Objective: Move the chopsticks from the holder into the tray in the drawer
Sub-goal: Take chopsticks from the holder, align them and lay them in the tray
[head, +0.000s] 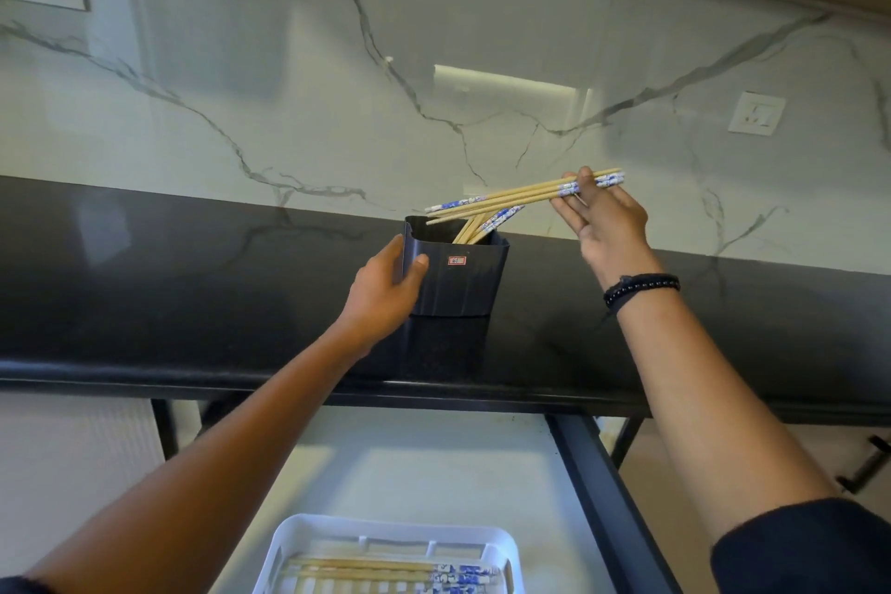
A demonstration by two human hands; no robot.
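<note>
The left arm is stretched forward across the black countertop, and the left hand is wrapped round the near left corner of the dark holder, with the thumb laid on the front face and the fingers hidden behind the side wall. The holder stands upright on the countertop, close to the marble wall. The right arm is raised to the right of the holder, a beaded bracelet being worn at the wrist. The right hand is turned with its back to the camera, and a bundle of chopsticks is pinched between the thumb and the extended fingers near its right end. The bundle is held almost level in the air, its left end just above the holder's mouth. Further chopsticks are seen leaning inside the holder. Below the counter edge the drawer is pulled out, and a white tray is placed in it at the bottom of the view, where several chopsticks are laid lengthwise.
</note>
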